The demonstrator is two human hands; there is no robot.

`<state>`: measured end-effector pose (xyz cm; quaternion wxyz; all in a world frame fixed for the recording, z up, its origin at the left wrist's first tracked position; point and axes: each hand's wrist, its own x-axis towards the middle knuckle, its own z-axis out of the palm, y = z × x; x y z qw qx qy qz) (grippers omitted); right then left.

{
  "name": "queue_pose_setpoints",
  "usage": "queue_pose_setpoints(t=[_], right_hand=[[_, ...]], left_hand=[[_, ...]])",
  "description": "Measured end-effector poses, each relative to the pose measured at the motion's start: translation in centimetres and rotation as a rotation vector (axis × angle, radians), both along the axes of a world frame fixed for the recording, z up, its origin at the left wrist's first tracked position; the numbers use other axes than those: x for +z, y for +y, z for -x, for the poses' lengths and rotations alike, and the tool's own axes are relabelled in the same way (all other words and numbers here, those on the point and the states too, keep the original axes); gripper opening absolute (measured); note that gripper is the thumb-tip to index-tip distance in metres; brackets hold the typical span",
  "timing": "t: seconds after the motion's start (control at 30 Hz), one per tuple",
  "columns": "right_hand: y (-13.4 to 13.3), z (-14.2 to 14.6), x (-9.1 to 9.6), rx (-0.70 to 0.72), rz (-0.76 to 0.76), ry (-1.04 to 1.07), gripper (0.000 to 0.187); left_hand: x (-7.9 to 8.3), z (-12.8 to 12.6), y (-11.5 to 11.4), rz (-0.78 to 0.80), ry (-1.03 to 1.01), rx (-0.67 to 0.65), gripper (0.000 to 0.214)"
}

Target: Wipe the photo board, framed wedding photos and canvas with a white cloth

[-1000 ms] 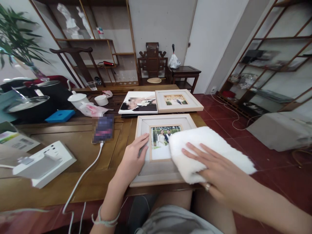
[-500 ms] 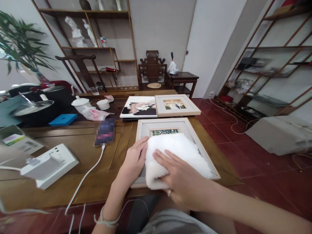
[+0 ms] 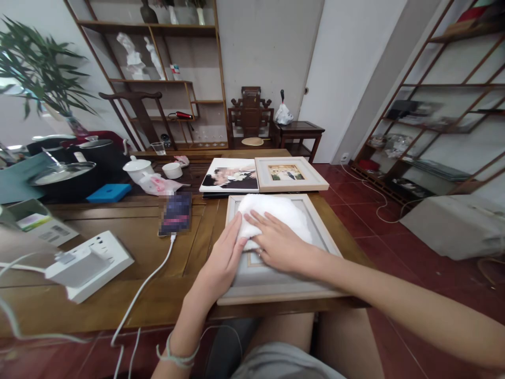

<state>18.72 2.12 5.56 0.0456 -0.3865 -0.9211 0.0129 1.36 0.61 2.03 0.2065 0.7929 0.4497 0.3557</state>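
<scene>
White fluffy cloth (image 3: 282,213) is seen lying on the upper half of a pale wooden picture frame (image 3: 272,281), which is laid flat at the near edge of a brown wooden table (image 3: 118,247), directly in front of the person. The cloth is pressed down by the right hand (image 3: 278,245), which is spread flat with the fingers extended and nothing gripped; a ring is worn on one finger. The left hand (image 3: 223,260) is laid open along the frame's left border, its fingertips touching the cloth's left edge, and a thin bracelet is worn at that wrist. Most of the framed photograph is covered by the cloth and the hands.

Just behind the frame, a smaller framed photo (image 3: 291,173) and an unframed photo print (image 3: 231,176) are set side by side. To the left of the frame a phone (image 3: 175,213) is laid flat, with a white cable (image 3: 145,284) plugged into it and trailed off the table's near edge. Further left a white power strip (image 3: 89,260) is placed. Towards the back left of the table a white pot (image 3: 138,169), a small white cup (image 3: 172,169) and a blue box (image 3: 108,192) can be made out
</scene>
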Motion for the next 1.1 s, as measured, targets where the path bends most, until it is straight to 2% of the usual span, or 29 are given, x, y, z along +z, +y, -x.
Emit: queue_pose_setpoints(t=[0.13,0.3,0.33,0.4,0.47,0.53,0.63,0.73,0.87,0.97,1.1], right_hand=[[3.4,-0.8,0.5,-0.024,-0.044,0.045,0.044],[6.5,-1.9,2.1,-0.185,-0.189,0.176,0.054],[6.8,-1.8,2.2,-0.171,-0.228,0.184,0.054],[7.0,-1.1,2.1,-0.029,-0.252,0.139,0.053],[6.9,-0.4,1.4,0.138,-0.189,0.049,0.053],[6.6,0.1,0.7,0.188,-0.110,-0.005,0.054],[6.3,-0.6,0.1,0.123,-0.090,-0.012,0.058],[6.1,-2.3,0.2,0.060,-0.089,-0.033,0.063],[5.5,-5.2,0.6,-0.054,-0.094,-0.072,0.056],[4.9,-7.5,1.2,-0.141,-0.092,-0.100,0.048],[4.7,-11.1,2.9,-0.243,-0.109,-0.110,0.041]], left_hand=[[0.1,-0.2,0.0,0.024,0.022,0.037,0.052],[0.0,-0.3,0.1,0.027,0.068,0.032,0.045],[0.0,-0.4,0.2,0.019,0.083,0.014,0.041],[0.1,-0.4,0.3,-0.008,0.101,-0.016,0.034],[0.2,-0.5,0.4,-0.036,0.103,-0.026,0.029],[0.3,-0.6,0.5,-0.050,0.103,-0.030,0.027],[0.1,-0.5,0.6,-0.051,0.115,-0.019,0.027],[-0.1,-0.4,0.6,-0.033,0.123,-0.012,0.029],[-0.4,-0.4,0.7,-0.023,0.110,-0.011,0.029],[-0.5,-0.4,0.7,-0.016,0.105,-0.005,0.029],[-0.5,-0.4,0.7,-0.029,0.107,0.007,0.030]])
